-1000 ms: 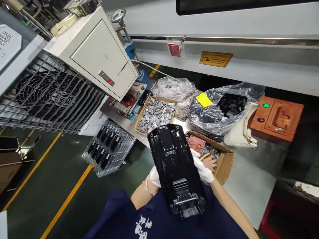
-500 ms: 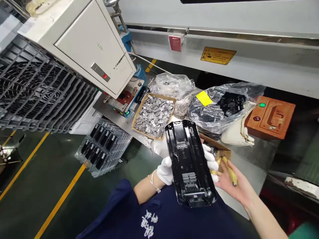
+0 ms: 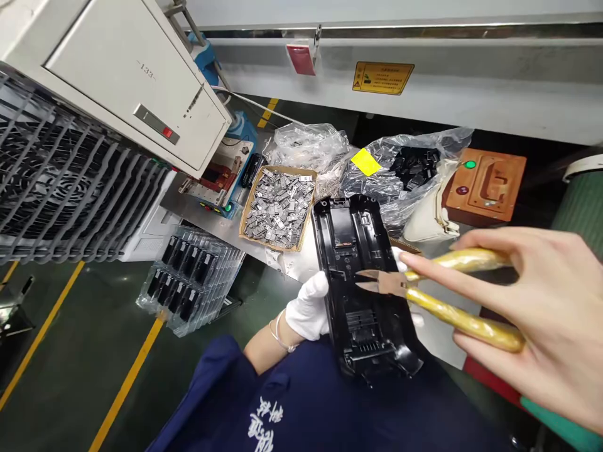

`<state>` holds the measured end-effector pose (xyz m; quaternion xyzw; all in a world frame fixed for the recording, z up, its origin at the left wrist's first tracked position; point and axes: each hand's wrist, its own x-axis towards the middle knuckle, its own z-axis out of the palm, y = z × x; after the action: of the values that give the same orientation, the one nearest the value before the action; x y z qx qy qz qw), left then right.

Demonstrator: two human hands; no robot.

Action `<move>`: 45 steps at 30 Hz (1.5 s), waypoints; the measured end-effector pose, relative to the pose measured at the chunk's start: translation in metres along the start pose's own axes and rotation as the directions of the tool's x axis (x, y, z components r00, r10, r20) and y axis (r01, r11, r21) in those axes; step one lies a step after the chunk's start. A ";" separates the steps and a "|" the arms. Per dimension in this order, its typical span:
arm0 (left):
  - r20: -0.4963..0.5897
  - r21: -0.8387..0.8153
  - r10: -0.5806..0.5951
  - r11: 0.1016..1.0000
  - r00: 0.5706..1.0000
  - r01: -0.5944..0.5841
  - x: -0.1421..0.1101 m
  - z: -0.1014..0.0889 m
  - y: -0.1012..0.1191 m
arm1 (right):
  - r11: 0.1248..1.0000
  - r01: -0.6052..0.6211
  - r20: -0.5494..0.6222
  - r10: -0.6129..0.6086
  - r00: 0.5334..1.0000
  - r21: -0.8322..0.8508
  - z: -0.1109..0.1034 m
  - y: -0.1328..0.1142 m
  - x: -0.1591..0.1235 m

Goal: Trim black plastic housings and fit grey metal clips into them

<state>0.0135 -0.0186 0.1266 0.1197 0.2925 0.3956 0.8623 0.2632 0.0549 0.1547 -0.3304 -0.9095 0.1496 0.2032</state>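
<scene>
In front of my body, my left hand (image 3: 308, 307), in a white glove, is closed around a long black plastic housing (image 3: 348, 254). Its thumb lies on the near left rim, and white fingertips show past the right side. The open inside of the housing, with ribs and slots, faces up. My bare right hand (image 3: 549, 314) grips diagonal cutters (image 3: 391, 284) with yellow-wrapped handles. The handles are spread and the jaws are parted above the middle of the housing; whether the tips touch it I cannot tell.
A cardboard box of small metal parts (image 3: 277, 210) stands on the metal bench beside clear bags (image 3: 308, 147). Further right are a white pouch (image 3: 431, 216) and an orange-brown box (image 3: 485, 185). Stacked clear trays (image 3: 188, 276) hold black parts at left, below a grey cabinet (image 3: 141, 81).
My right hand has risen from beside the housing and brought the cutters over it, jaws now apart and pointing left. My left hand still holds the housing, and the view has shifted slightly.
</scene>
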 end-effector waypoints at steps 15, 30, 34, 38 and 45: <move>0.035 -0.080 0.069 0.995 0.997 -0.065 -0.005 0.008 -0.026 | 0.989 -0.072 0.036 0.068 0.997 0.130 0.000 -0.006 0.008; -0.164 -0.118 -0.051 0.993 0.985 0.032 -0.001 0.013 -0.036 | 0.998 0.021 0.050 -0.018 0.999 -0.062 0.003 -0.012 -0.010; -0.245 -0.162 -0.074 0.986 0.967 0.034 -0.002 0.002 -0.048 | 0.989 0.054 0.094 -0.042 0.995 -0.135 0.001 -0.018 -0.006; -0.234 -0.142 -0.065 0.989 0.970 0.032 -0.004 -0.002 -0.049 | 0.975 0.113 0.047 -0.106 0.993 -0.190 0.006 -0.014 -0.007; -0.132 -0.095 -0.147 0.986 0.980 0.135 -0.010 -0.001 -0.044 | 0.930 0.238 0.015 -0.243 0.970 -0.280 0.026 0.001 -0.024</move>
<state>0.0348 -0.0556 0.1109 0.0335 0.3423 0.3529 0.8701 0.2688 0.0361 0.1249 -0.2434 -0.9530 -0.0100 0.1802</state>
